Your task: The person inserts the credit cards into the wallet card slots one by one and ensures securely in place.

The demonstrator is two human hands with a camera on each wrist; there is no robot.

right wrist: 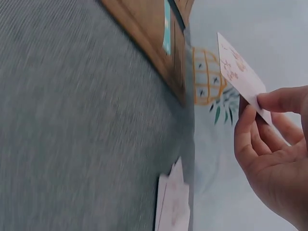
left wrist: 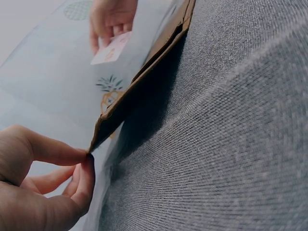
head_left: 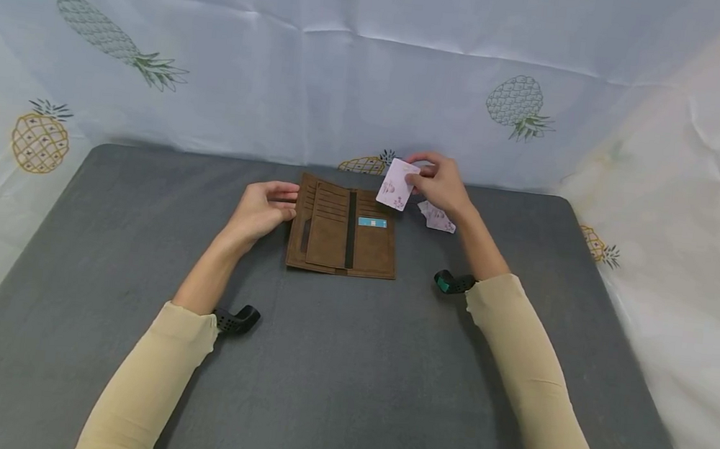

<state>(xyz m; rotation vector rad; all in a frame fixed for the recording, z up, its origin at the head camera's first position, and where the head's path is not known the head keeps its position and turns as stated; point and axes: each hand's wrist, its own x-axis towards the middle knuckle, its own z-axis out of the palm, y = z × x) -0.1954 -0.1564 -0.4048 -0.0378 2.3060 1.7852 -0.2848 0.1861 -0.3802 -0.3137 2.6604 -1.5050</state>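
Note:
An unfolded brown wallet (head_left: 327,239) lies near the table's far edge, with several card slots on both halves. A blue card (head_left: 372,222) shows in a slot on its right half. My left hand (head_left: 259,209) pinches the wallet's left edge between thumb and fingers, and the left wrist view shows that edge lifted off the cloth. With my right hand (head_left: 438,181) I hold a pale pink printed card (head_left: 397,185) above the wallet's upper right corner, thumb on one face and fingers behind. A few similar pink cards (head_left: 439,218) lie overlapped on the table below that hand.
The grey cloth-covered table (head_left: 346,368) stretches toward me. A white curtain (head_left: 321,91) with pineapple prints hangs right behind the far edge and along both sides. Black wrist devices (head_left: 239,320) stick out inward from both beige sleeves.

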